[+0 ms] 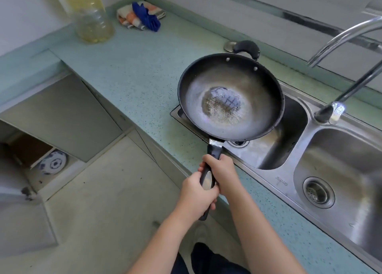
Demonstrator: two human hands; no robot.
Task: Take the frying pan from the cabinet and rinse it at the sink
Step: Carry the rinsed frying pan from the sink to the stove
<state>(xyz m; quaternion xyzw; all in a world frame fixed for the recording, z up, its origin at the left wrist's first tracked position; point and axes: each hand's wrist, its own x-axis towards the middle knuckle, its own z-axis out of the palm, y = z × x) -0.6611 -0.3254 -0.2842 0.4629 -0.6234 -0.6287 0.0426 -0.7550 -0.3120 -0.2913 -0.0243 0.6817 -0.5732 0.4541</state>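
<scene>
A black frying pan (230, 97) with a worn, grey inside hangs in the air over the left basin of the steel sink (287, 154), partly above the counter edge. Its long black handle points toward me. My left hand (196, 193) grips the lower end of the handle and my right hand (222, 171) grips it just above. A small helper handle sits on the pan's far rim. The curved chrome tap (339, 42) arches at the right, with no water running. The cabinet (51, 160) at lower left stands open.
A speckled teal counter (134, 71) runs to the left of the sink. A large plastic bottle (93, 15) of yellowish liquid stands in the far corner, with a folded cloth and a blue glove (144, 15) beside it. A patterned plate (53, 163) lies inside the open cabinet.
</scene>
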